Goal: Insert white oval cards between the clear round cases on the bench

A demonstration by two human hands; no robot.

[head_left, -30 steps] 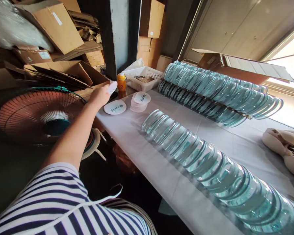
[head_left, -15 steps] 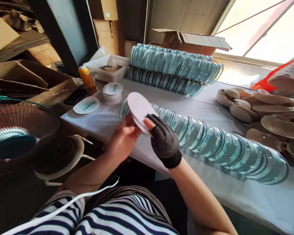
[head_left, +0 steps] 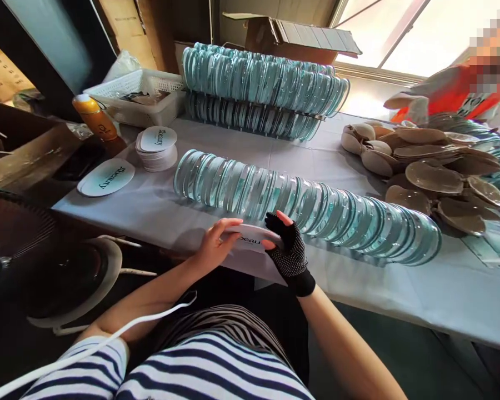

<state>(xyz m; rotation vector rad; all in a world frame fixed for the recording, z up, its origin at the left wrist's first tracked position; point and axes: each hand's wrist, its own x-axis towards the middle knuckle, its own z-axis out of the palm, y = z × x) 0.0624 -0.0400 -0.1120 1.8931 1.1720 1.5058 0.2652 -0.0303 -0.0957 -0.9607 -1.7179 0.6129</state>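
Right hand (head_left: 290, 250) hides end of word on white card (head_left: 254, 229). Fan (head_left: 19, 225) cut off by left edge. Person (head_left: 483, 80) blurry up top, cut off at right. Stuff inside basket (head_left: 160, 114) hard to tell.

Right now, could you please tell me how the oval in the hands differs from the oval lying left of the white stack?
The held oval is tilted, between the left hand and right hand; the resting oval lies flat on the table. The held oval's lettering is partly hidden; the resting oval's is uncovered. Both are white with dark lettering.
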